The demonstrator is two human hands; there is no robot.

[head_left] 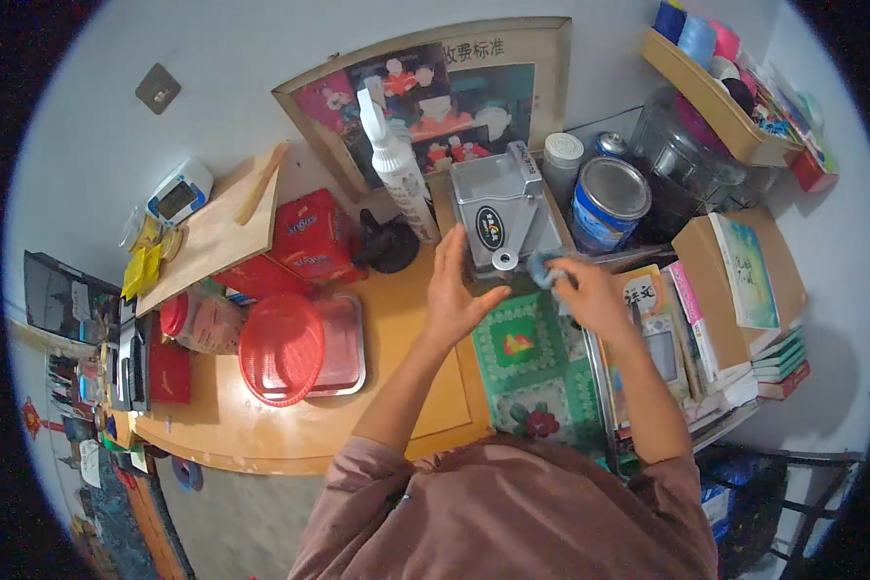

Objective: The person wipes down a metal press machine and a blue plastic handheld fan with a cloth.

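A grey box-shaped device (474, 208) with a lever-like arm and a dark oval label stands at the back of the desk, in front of a framed picture. Beside its left front corner is my left hand (449, 298), fingers stretched up and thumb apart, holding nothing. My right hand (588, 295) is closed on a small crumpled blue-grey cloth (541, 270) at the device's right front corner. Whether the cloth touches the device I cannot tell. Under my hands and forearms lies a green patterned table cover (522, 343).
A white spray bottle (401, 179) and a black object (389, 244) stand left of the device. A red plastic basket (280, 350) rests on a tray farther left. A blue can (609, 205), books (744, 280) and a thread-filled box (715, 97) crowd the right.
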